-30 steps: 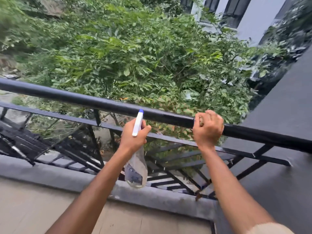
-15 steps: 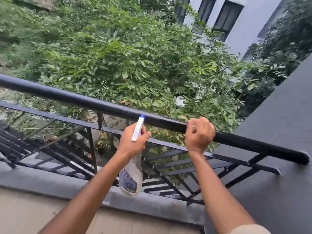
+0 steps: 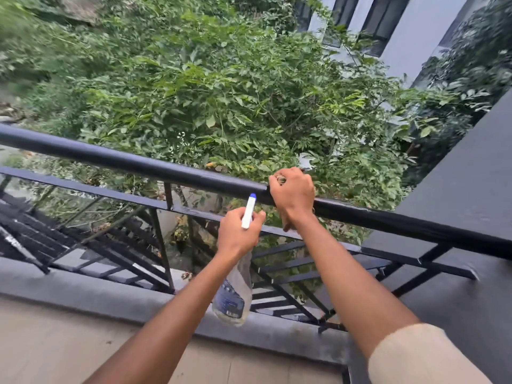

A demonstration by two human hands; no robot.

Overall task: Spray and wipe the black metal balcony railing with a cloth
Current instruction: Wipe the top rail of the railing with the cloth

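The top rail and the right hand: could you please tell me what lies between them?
In the head view, a cloth is gripped between the right hand and the top rail.

The right hand [image 3: 292, 194] gripped the cloth [image 3: 284, 224] on top of the railing [image 3: 138, 162]. The left hand [image 3: 238, 234], holding the spray bottle [image 3: 234, 297], was just left of it, before the railing. Trees [image 3: 235, 92] stood behind.

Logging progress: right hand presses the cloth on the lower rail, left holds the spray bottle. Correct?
No. The head view shows the right hand gripping the cloth on the top rail, not the lower one. The left hand holds the bottle.
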